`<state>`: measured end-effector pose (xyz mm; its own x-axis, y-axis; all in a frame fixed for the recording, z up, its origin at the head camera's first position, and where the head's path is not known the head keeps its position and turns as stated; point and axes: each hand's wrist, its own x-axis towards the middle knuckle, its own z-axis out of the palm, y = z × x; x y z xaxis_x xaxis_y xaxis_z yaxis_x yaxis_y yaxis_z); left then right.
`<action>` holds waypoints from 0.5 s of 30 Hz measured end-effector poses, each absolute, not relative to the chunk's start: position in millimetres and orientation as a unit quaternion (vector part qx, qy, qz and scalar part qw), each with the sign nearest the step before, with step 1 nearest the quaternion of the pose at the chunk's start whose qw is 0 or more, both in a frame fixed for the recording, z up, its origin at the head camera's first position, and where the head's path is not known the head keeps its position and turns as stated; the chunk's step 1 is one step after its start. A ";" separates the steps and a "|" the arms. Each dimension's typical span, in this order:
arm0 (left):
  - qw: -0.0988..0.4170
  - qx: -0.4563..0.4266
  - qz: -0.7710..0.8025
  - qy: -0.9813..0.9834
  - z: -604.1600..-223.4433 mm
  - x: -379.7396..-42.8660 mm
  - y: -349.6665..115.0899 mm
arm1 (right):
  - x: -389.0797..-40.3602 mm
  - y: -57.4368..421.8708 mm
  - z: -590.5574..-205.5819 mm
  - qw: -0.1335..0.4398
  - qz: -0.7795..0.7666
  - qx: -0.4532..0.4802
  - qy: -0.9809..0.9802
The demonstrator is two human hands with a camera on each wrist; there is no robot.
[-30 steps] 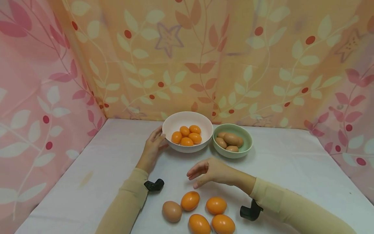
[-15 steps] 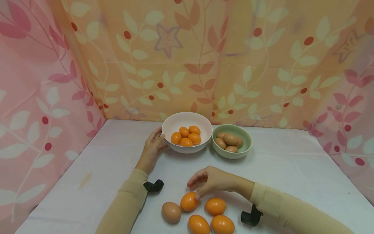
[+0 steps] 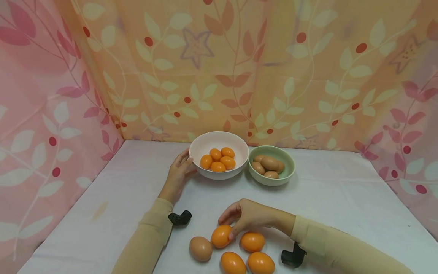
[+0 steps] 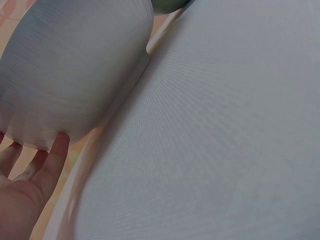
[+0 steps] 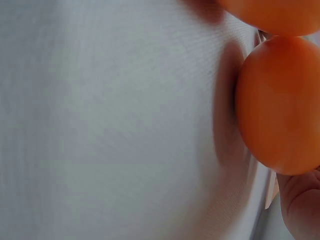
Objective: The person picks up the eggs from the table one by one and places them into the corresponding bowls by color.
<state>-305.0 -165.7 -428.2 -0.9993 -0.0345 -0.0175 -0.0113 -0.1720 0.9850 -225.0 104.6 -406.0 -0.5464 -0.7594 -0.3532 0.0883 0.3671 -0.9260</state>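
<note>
Beside the left of the white bowl [image 3: 219, 176] is my left hand [image 3: 176, 173]. In the left wrist view its fingers [image 4: 56, 162] reach up, fairly straight, and touch the bowl's outer wall. My right hand [image 3: 253, 215] grips an orange egg [image 3: 221, 236] on the table, thumb on its near right side and the other fingers behind it. Several more orange eggs lie close by, among them one [image 3: 253, 242] just under the hand and one [image 3: 233, 262] nearer me. A brown egg [image 3: 200, 249] lies to the left. Large orange eggs fill the right wrist view's right side.
Inside the white bowl lie several smaller orange eggs [image 3: 218, 166]. A green bowl [image 3: 291, 167] with several brown eggs [image 3: 270, 163] stands against its right side. White cloth covers the table [image 3: 342, 198]; a patterned curtain [image 3: 226, 76] hangs behind and along both sides.
My right hand has come down toward me from above the eggs, and its thumb and fingers now close on the orange egg beside the brown one. The left hand stays at the bowl.
</note>
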 end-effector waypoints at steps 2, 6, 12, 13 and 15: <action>0.008 0.016 -0.765 -0.644 -428.5 -305.0 -166.0 | -224.5 103.9 -405.9 0.415 -0.510 -0.234 0.717; 0.008 0.014 -0.766 -0.642 -429.2 -305.3 -166.2 | -223.6 102.8 -406.1 0.417 -0.509 -0.233 0.716; 0.007 0.013 -0.767 -0.641 -429.6 -305.8 -166.3 | -223.4 102.0 -407.2 0.420 -0.510 -0.237 0.713; 0.007 0.013 -0.766 -0.642 -429.6 -305.8 -166.4 | -223.3 101.8 -407.4 0.418 -0.509 -0.238 0.714; 0.007 0.013 -0.765 -0.644 -429.5 -305.7 -166.4 | -223.1 101.5 -407.9 0.416 -0.507 -0.240 0.716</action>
<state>-305.7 -166.4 -429.5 -0.9996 -0.0268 -0.0109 -0.0062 -0.1693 0.9855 -223.1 101.5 -407.9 -0.5394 -0.7649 -0.3520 0.0780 0.3708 -0.9254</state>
